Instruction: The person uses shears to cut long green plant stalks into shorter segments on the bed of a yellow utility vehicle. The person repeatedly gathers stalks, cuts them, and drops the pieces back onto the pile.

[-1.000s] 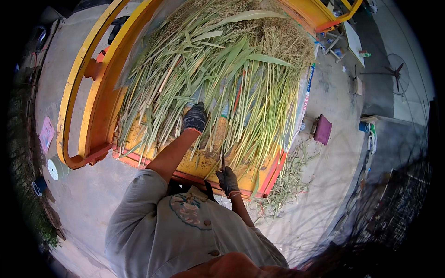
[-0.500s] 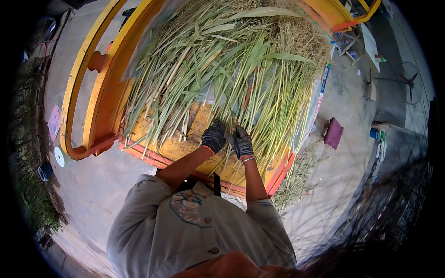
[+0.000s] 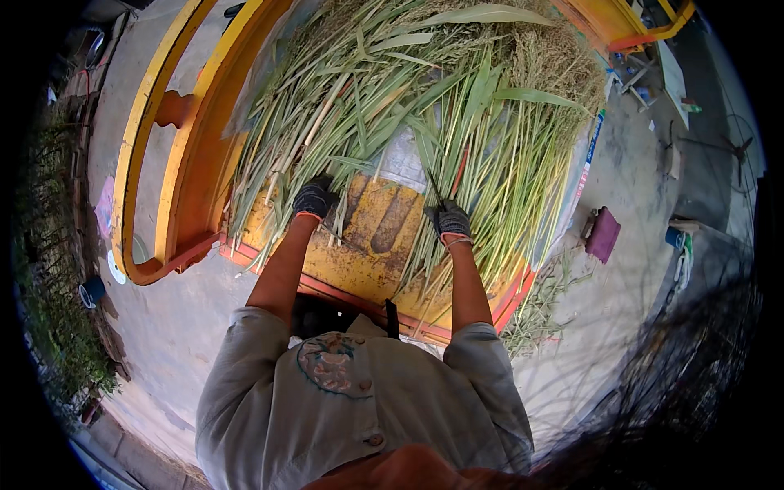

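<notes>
Long green stalks (image 3: 506, 188) with blade leaves and feathery seed heads lie in a thick layer over a worn yellow metal bed. A gap in the layer bares the yellow surface (image 3: 359, 260) and a pale sheet (image 3: 403, 160). My left hand (image 3: 315, 198), in a dark knitted glove, is curled at the cut ends of the left-hand stalks. On the gap's other side my gloved right hand (image 3: 448, 220) is closed at the edge of the right-hand stalks. A thin dark strip (image 3: 433, 181) rises from its fingers; its kind cannot be made out.
Curved yellow rails (image 3: 175, 155) stand on the left, and another yellow frame (image 3: 600, 23) is at the far right. A red edge (image 3: 516, 307) borders the bed's near side. Loose stalks (image 3: 545, 302) lie on the floor beside a purple block-shaped object (image 3: 602, 235).
My hands were close together near the middle. The left has moved left and the right has moved right, and the gap between the stalks is wider.
</notes>
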Tool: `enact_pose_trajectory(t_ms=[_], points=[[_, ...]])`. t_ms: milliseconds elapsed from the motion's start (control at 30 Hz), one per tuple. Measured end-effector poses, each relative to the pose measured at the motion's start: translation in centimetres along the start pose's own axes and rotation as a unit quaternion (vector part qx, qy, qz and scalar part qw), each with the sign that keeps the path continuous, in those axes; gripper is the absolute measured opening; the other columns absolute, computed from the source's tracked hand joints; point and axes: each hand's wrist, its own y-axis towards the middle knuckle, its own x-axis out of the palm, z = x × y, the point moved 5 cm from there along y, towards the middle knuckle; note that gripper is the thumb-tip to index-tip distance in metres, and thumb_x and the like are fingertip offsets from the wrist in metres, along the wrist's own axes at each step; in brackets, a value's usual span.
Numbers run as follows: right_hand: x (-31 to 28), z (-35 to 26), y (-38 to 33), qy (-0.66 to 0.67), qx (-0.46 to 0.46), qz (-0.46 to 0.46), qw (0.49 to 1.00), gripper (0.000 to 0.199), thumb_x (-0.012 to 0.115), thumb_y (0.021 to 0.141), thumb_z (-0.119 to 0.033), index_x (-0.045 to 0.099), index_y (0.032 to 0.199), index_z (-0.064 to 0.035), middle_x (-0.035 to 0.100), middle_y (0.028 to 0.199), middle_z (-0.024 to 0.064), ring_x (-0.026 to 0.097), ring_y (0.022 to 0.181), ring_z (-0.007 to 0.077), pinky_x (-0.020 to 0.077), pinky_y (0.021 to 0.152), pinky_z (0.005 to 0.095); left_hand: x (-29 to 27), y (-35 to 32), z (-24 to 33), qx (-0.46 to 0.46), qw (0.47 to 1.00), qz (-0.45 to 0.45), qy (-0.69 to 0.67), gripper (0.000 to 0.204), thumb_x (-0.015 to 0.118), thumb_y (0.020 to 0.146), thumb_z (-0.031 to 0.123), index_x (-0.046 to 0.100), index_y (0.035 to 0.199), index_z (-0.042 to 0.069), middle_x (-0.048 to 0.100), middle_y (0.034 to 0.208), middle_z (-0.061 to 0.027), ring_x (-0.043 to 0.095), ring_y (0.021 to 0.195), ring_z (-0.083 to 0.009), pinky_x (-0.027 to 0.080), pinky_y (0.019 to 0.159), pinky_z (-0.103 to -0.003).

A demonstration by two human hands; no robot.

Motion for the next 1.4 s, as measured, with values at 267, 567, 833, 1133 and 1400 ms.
enact_pose_trajectory(t_ms=[267,567,833,1133,1400], points=[[0.8,-1.4,-4.2,0.127,-0.018,-0.114,0.985,0.067,0.068,0.071,-0.045,0.047,0.117,0.0001,0.054,0.106,0.0179,0.052,0.092,0.0291,0.0438,0.081,0.0378,-4.2,1.2,0.2,-0.043,0.827,-0.336,-0.449,0.040,0.070,0.074,0.018,0.056,0.103,-0.004,0.062,0.095,-0.0155,0.058,0.086,-0.0225,0.046,0.077,-0.032],[3.7,-5.2,-9.0,0.170,-0.146,-0.102,0.969,0.064,0.068,0.073,-0.041,0.049,0.119,-0.0006,0.056,0.110,0.0152,0.054,0.098,0.0281,0.0432,0.086,0.0350,-3.3,-2.6,1.9,-0.088,0.712,-0.336,-0.610,0.030,0.059,0.082,0.009,0.054,0.110,-0.001,0.062,0.100,-0.0106,0.060,0.091,-0.0232,0.049,0.081,-0.032],[5.7,-7.3,-10.2,0.134,-0.168,-0.136,0.967,0.060,0.067,0.075,-0.037,0.049,0.118,0.0000,0.055,0.113,0.0168,0.054,0.101,0.0285,0.0437,0.084,0.0359,0.8,-6.1,-3.6,0.370,0.911,-0.174,-0.055,0.052,0.050,0.076,-0.004,0.041,0.126,0.002,0.045,0.127,-0.0119,0.043,0.117,-0.0258,0.032,0.101,-0.031],[11.7,-5.7,-11.8,0.183,-0.196,-0.188,0.945,0.059,0.071,0.073,-0.035,0.050,0.117,-0.0013,0.056,0.106,0.0117,0.051,0.092,0.0185,0.0429,0.079,0.0282,3.0,-13.6,-4.7,-0.125,0.809,-0.296,-0.493,0.024,0.059,0.078,0.005,0.058,0.101,0.001,0.063,0.080,-0.0082,0.060,0.067,-0.0159,0.048,0.059,-0.029],[13.8,-7.1,-15.9,0.078,-0.247,-0.242,0.935,0.056,0.068,0.072,-0.042,0.054,0.108,-0.0018,0.059,0.099,0.0158,0.056,0.090,0.0280,0.0429,0.079,0.0346,4.1,-18.6,-4.9,-0.234,0.833,-0.293,-0.407,0.018,0.063,0.078,0.011,0.058,0.094,0.005,0.059,0.067,-0.0062,0.057,0.056,-0.0164,0.048,0.051,-0.030]])
